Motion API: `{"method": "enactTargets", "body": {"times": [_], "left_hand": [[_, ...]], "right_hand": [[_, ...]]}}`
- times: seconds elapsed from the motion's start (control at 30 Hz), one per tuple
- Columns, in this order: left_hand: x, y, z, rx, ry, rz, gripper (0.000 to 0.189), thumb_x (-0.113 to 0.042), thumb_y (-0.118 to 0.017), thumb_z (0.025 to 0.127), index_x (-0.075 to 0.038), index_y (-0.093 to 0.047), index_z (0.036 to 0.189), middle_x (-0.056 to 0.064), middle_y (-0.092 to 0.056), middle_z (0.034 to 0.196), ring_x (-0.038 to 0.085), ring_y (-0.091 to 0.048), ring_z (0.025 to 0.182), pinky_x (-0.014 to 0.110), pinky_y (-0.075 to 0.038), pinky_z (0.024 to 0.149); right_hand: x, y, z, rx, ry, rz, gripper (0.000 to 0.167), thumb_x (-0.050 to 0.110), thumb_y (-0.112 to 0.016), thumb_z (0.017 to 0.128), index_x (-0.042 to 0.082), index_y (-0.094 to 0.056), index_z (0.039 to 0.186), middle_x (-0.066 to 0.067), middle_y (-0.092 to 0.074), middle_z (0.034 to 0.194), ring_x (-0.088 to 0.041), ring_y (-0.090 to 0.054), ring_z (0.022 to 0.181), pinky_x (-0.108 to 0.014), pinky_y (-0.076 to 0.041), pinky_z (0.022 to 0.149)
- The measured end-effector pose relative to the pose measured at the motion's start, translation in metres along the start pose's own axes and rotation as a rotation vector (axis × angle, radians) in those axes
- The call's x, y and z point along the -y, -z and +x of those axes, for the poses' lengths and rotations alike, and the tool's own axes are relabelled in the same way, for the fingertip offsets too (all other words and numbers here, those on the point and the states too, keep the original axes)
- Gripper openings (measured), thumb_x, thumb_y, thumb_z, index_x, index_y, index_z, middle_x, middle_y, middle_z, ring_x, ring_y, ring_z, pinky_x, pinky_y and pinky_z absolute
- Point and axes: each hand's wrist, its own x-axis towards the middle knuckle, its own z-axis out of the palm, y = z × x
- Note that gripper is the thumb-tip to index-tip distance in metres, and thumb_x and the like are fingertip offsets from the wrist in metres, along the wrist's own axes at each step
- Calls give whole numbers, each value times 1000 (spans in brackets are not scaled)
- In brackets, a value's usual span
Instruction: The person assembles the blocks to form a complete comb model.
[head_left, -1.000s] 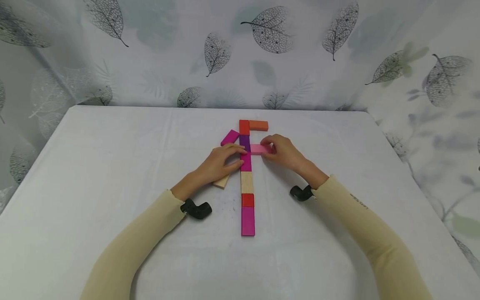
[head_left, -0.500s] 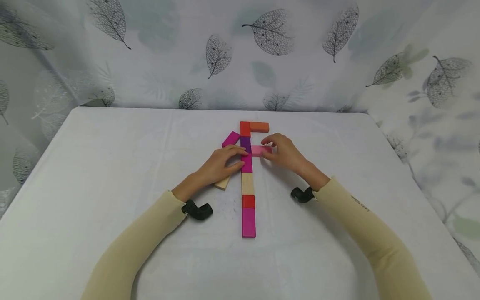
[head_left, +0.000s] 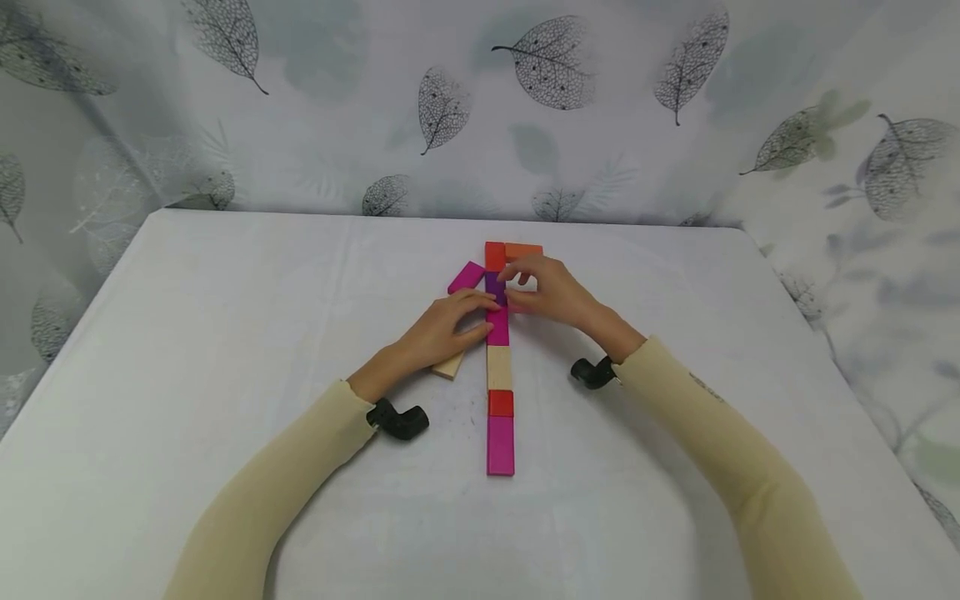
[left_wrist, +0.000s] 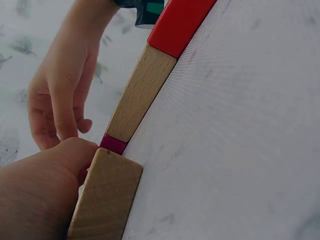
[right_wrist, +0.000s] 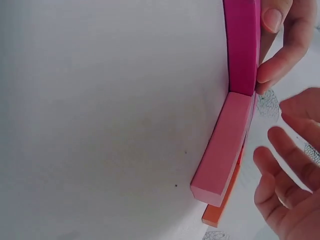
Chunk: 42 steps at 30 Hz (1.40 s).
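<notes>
My left hand [head_left: 441, 329] reaches in from the left, thumb and fingertips resting at a magenta block [head_left: 498, 335] in the block column. Just above it lies a purple block [head_left: 492, 285]. My right hand [head_left: 558, 293] hovers over the purple block's right side, fingers loosely bent; the right wrist view shows nothing in them. A pink block [right_wrist: 222, 145] juts right from the column, largely covered by that hand in the head view. An angled wooden block [left_wrist: 106, 195] lies beside my left wrist. Another magenta block [head_left: 467, 277] slants off beyond the left hand.
The column runs from a red block [head_left: 495, 256] at the far end, with an orange block [head_left: 525, 250] on its right, down through a wooden block [head_left: 499, 367] and a smaller red block [head_left: 501, 403] to a near magenta block [head_left: 501, 447]. A white cloth covers the table [head_left: 262, 333].
My right hand has let go of the pink block and moved left, over to the purple block. My left hand stays at the magenta block. The view has shifted slightly.
</notes>
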Motion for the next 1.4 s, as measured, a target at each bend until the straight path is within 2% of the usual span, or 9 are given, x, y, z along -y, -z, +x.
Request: {"method": "enactTargets", "body": {"times": [0.13, 0.33, 0.47, 0.63, 0.8, 1.07, 1.27, 1.4], "left_hand": [[1, 0, 0, -10, -19, -5, 34, -17, -65, 94, -6, -63, 126, 9, -59, 129, 21, -52, 125, 38, -39, 108], [1, 0, -1, -18, -31, -3, 33, -17, -65, 94, -6, -63, 125, 10, -59, 129, 21, -51, 127, 38, -38, 108], [1, 0, -1, -14, -25, 4, 33, -17, -65, 94, -6, -63, 125, 10, -58, 130, 21, -49, 129, 39, -37, 108], [2, 0, -1, -22, -34, -1, 33, -17, -65, 94, -6, -63, 125, 9, -59, 129, 21, -48, 131, 38, -37, 109], [3, 0, -1, -21, -39, -8, 33, -17, -65, 94, -5, -63, 124, 9, -59, 129, 21, -49, 130, 38, -37, 109], [3, 0, -1, -25, -53, -7, 33, -18, -65, 94, -5, -63, 125, 8, -60, 128, 19, -51, 126, 37, -38, 108], [4, 0, -1, -32, -54, -5, 33, -17, -65, 94, -5, -63, 125, 8, -60, 128, 20, -51, 127, 37, -38, 108], [3, 1, -1, -23, -47, -10, 34, -17, -65, 94, -4, -63, 125, 9, -59, 129, 20, -51, 127, 38, -38, 108]], "right_hand": [[0, 0, 11, 73, 49, 7, 23, 3, -64, 90, -2, -65, 112, -14, -66, 108, -31, -57, 100, -43, -52, 83], [2, 0, 26, 126, 115, 16, 25, 2, -65, 90, -4, -64, 115, -18, -65, 107, -31, -57, 97, -47, -50, 85], [1, 0, 37, 159, 128, 43, 24, 1, -64, 91, -4, -63, 115, -18, -62, 106, -30, -54, 91, -47, -48, 84], [-1, 0, 50, 223, 145, 7, 30, 1, -65, 91, -3, -60, 120, -18, -58, 105, -30, -53, 88, -42, -46, 82], [-6, -2, 57, 277, 141, 3, 35, 1, -66, 89, -2, -59, 123, -17, -58, 116, -29, -53, 92, -39, -46, 86], [-9, -7, 61, 308, 141, 26, 37, -1, -65, 89, -3, -60, 126, -19, -53, 135, -29, -54, 105, -39, -47, 94], [-8, -9, 63, 313, 139, -4, 36, -1, -63, 91, -1, -60, 127, -17, -55, 132, -27, -52, 92, -35, -46, 84], [-7, -10, 64, 318, 132, -12, 36, 0, -63, 91, -1, -60, 127, -17, -54, 132, -27, -52, 97, -35, -46, 85]]}}
